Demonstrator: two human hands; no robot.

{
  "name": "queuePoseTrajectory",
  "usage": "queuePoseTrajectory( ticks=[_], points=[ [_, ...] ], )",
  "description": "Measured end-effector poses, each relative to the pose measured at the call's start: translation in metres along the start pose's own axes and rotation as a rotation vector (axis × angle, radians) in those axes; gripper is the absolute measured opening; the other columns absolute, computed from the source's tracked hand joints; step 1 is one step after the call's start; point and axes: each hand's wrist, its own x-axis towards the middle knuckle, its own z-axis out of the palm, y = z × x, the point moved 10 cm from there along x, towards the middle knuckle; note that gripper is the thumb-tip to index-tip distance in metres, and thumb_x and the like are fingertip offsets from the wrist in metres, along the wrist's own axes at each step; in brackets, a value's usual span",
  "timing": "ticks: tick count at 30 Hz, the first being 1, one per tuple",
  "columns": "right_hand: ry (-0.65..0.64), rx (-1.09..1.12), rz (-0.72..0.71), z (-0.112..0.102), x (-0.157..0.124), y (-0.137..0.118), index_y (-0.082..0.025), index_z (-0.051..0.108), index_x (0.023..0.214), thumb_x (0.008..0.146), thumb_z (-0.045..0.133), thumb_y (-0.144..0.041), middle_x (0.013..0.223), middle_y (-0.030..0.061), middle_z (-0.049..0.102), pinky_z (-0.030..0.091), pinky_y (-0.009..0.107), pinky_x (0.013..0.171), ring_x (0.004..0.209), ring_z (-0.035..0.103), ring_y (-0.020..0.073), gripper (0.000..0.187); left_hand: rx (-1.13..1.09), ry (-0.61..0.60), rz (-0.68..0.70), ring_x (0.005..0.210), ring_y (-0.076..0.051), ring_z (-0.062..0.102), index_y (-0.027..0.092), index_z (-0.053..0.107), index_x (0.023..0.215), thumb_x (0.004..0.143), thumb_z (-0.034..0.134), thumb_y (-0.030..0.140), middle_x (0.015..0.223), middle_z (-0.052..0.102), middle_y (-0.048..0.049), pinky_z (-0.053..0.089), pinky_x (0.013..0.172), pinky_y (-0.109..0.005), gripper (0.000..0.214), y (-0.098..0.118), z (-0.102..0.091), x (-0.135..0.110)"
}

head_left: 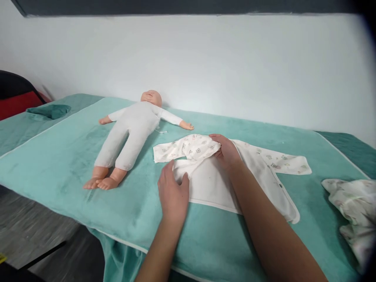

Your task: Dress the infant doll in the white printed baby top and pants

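Observation:
A white baby shirt (pixel 214 184) with small printed figures lies unfolded on the green cover, its plain inner side partly showing. One sleeve (pixel 170 150) points left and the other (pixel 288 162) points right. My right hand (pixel 226 152) pinches a folded-over front panel of the shirt near its middle. At the shirt's left edge is my left hand (pixel 174 190), thumb and fingers apart, close against the cloth; whether it touches the fabric is hard to tell. A baby doll (pixel 133 121) with a white cloth body lies face up to the left, arms spread.
The green cover (pixel 58 156) drapes over the table's front edge. Another printed garment (pixel 355 207) lies bunched at the right. A white wall (pixel 235 66) stands behind the table. At far left is a black and red chair (pixel 17 94).

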Motion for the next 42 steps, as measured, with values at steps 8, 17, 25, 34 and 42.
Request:
queuePoseTrajectory(
  ticks=[8,17,25,34,42],
  points=[
    [-0.002,-0.106,0.009,0.000,-0.008,-0.001,-0.025,0.062,0.088,0.070,0.066,-0.034,0.099,0.0047,0.069,0.055,0.036,0.073,0.087,0.065,0.0218,0.020,-0.301,-0.056,-0.302,0.113,-0.027,0.058,0.019,0.060,0.124,0.076,0.071,0.026,0.123,0.060,-0.0118,0.046,0.100,-0.044,0.050,-0.027,0.002,0.006],
    [0.079,-0.350,-0.032,-0.010,-0.006,-0.002,-0.023,0.066,0.098,0.060,0.068,-0.027,0.096,0.0021,0.065,0.049,0.031,0.068,0.081,0.062,0.0185,0.038,-0.785,-0.288,-0.261,0.084,-0.012,0.060,0.022,0.063,0.117,0.077,0.066,0.013,0.089,0.064,0.0013,0.046,0.082,-0.027,0.041,-0.001,0.009,-0.022],
    [0.126,-0.930,-0.117,-0.020,-0.009,-0.024,-0.021,0.067,0.094,0.064,0.063,-0.023,0.101,0.0054,0.069,0.046,0.032,0.078,0.089,0.063,0.0218,0.030,0.033,-0.384,0.410,0.089,-0.021,0.057,0.021,0.062,0.115,0.095,0.051,0.020,0.096,0.064,-0.0049,0.042,0.081,-0.037,0.023,0.058,0.022,-0.078],
    [-0.014,-0.421,0.023,-0.003,-0.012,-0.011,-0.022,0.066,0.099,0.075,0.068,-0.038,0.091,0.0049,0.072,0.054,0.033,0.069,0.079,0.068,0.0210,0.030,-0.137,-0.227,0.009,0.068,-0.015,0.050,0.021,0.051,0.076,0.099,0.046,0.036,0.073,0.054,0.0007,0.037,0.064,-0.030,0.028,0.026,0.002,-0.054],
    [-0.226,-0.034,0.064,0.037,-0.032,-0.009,-0.023,0.062,0.107,0.078,0.075,-0.031,0.115,0.0071,0.072,0.053,0.036,0.098,0.106,0.069,0.0197,0.033,-0.304,0.247,-0.224,0.126,-0.021,0.047,0.024,0.053,0.109,0.088,0.058,0.024,0.134,0.047,-0.0071,0.045,0.096,-0.035,0.021,-0.038,-0.055,-0.026]
  ],
)
